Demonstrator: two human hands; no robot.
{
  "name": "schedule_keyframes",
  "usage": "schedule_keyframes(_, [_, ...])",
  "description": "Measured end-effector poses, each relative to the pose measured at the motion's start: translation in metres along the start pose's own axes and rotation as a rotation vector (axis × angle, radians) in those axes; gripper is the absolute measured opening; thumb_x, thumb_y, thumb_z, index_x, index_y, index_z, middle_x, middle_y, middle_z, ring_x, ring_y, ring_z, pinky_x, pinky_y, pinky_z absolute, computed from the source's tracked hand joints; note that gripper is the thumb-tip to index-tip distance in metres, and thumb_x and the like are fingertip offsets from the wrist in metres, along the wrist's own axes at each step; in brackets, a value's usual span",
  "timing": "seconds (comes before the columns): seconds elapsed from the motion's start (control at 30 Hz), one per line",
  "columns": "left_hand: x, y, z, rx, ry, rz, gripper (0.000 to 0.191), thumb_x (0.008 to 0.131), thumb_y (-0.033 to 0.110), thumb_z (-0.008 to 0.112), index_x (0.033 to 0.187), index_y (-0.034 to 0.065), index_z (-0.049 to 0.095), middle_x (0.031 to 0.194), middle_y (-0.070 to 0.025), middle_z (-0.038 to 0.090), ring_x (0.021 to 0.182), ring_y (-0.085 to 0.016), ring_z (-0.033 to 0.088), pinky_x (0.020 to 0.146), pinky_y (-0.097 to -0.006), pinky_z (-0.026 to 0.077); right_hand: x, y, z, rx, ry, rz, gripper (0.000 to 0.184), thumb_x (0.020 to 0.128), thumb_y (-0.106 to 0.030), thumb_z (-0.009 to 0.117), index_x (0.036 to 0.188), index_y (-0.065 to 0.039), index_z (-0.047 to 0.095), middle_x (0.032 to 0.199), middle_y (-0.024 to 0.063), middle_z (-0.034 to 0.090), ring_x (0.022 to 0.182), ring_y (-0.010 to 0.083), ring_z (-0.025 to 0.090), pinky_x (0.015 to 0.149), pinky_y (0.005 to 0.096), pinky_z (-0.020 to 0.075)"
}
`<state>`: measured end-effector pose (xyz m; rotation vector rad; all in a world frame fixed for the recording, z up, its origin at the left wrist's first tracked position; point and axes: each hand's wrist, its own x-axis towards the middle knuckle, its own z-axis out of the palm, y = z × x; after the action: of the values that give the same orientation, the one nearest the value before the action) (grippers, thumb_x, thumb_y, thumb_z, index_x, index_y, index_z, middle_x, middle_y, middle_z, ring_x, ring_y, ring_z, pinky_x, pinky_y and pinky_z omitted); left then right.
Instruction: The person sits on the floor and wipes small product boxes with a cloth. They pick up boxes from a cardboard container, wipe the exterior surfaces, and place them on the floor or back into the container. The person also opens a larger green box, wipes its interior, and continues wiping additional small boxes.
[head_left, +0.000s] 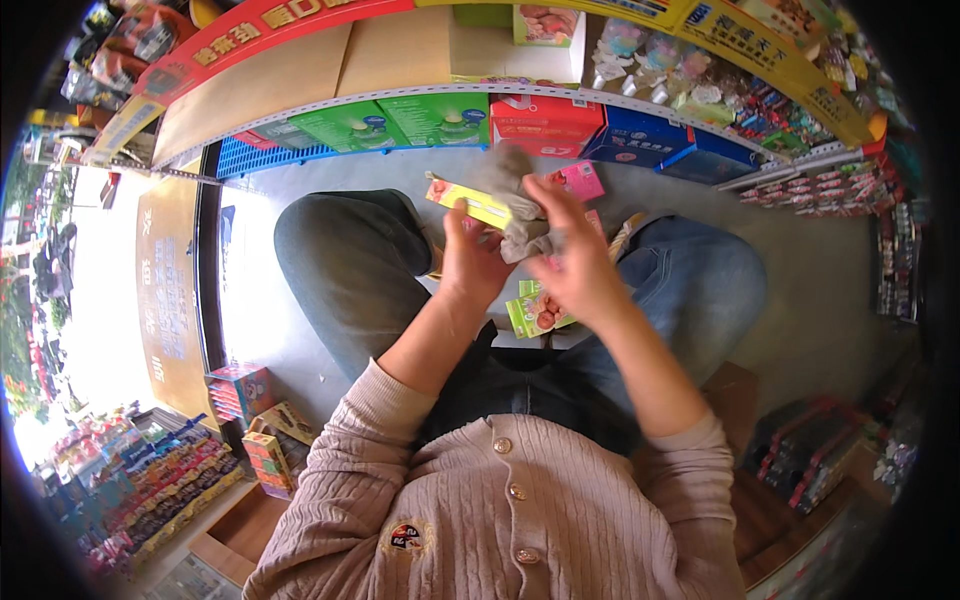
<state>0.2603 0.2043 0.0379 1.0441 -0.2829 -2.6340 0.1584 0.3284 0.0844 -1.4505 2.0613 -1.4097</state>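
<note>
Between my knees, my left hand (472, 262) holds a small yellow-green carton (476, 204) with its thumb along the near edge. A crumpled grey cloth (517, 240) lies against the carton's right end, blurred by motion. My right hand (581, 259) grips this cloth, its fingers curled around the right side. A pink carton (581, 180) rests on the floor just beyond that hand. Nearer to me, a green carton with a picture of round fruit (536, 315) lies below my right wrist and is partly hidden by it.
Ahead stands a shelf with a white perforated edge (375, 96). Below it are green boxes (431, 120), a red box (547, 124) and blue boxes (645, 135). Packaged goods (142, 487) fill a low display at left. Black packs with red bands (810, 450) sit at right.
</note>
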Motion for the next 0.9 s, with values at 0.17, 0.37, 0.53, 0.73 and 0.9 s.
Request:
schedule_keyframes(0.17, [-0.01, -0.003, -0.018, 0.193, 0.07, 0.318, 0.068, 0.094, 0.062, 0.052, 0.138, 0.0103, 0.044, 0.129, -0.0097, 0.053, 0.119, -0.024, 0.053, 0.102, -0.0469, 0.043, -0.004, 0.013, 0.046, 0.485, 0.326, 0.248, 0.037, 0.087, -0.008, 0.073, 0.119, -0.002, 0.055, 0.111, 0.0089, 0.063, 0.1, 0.0204, 0.063, 0.091, 0.0337, 0.0493])
schedule_keyframes(0.37, [-0.019, 0.009, -0.022, 0.105, -0.293, 0.43, 0.057, 0.091, 0.048, 0.066, 0.127, 0.0064, 0.05, 0.111, -0.0038, 0.059, 0.103, -0.018, 0.059, 0.093, -0.0383, 0.048, -0.029, 0.039, 0.051, 0.78, 0.287, 0.665, 0.032, 0.095, -0.018, 0.067, 0.121, 0.0, 0.059, 0.114, 0.0063, 0.065, 0.103, 0.0135, 0.06, 0.09, 0.0301, 0.0478])
schedule_keyframes(0.53, [-0.008, 0.008, -0.029, 0.13, -0.315, 0.519, 0.069, 0.086, 0.051, 0.072, 0.131, 0.0044, 0.049, 0.118, -0.0058, 0.06, 0.099, -0.017, 0.058, 0.089, -0.0349, 0.049, -0.013, 0.028, 0.013, 0.181, 0.392, 0.462, 0.037, 0.093, -0.017, 0.068, 0.124, -0.001, 0.055, 0.119, 0.0123, 0.063, 0.106, 0.02, 0.061, 0.095, 0.0346, 0.0469])
schedule_keyframes(0.73, [-0.007, -0.003, -0.034, 0.218, -0.336, 0.519, 0.057, 0.09, 0.041, 0.072, 0.127, 0.0014, 0.057, 0.114, -0.0033, 0.063, 0.095, -0.012, 0.058, 0.084, -0.0292, 0.049, -0.014, 0.008, 0.053, -0.339, 0.024, -0.127, 0.069, 0.079, -0.005, 0.065, 0.145, -0.006, 0.044, 0.151, 0.0226, 0.037, 0.139, 0.0446, 0.035, 0.114, 0.0521, 0.0288])
schedule_keyframes(0.9, [-0.02, 0.018, -0.037, 0.506, -0.283, 0.601, 0.048, 0.092, 0.031, 0.071, 0.128, 0.0018, 0.058, 0.121, -0.0053, 0.065, 0.109, -0.014, 0.059, 0.096, -0.0331, 0.048, -0.064, -0.001, 0.038, -0.302, -0.36, -0.006, 0.05, 0.076, -0.004, 0.067, 0.124, -0.004, 0.06, 0.131, 0.0239, 0.055, 0.121, 0.041, 0.054, 0.101, 0.0467, 0.0455])
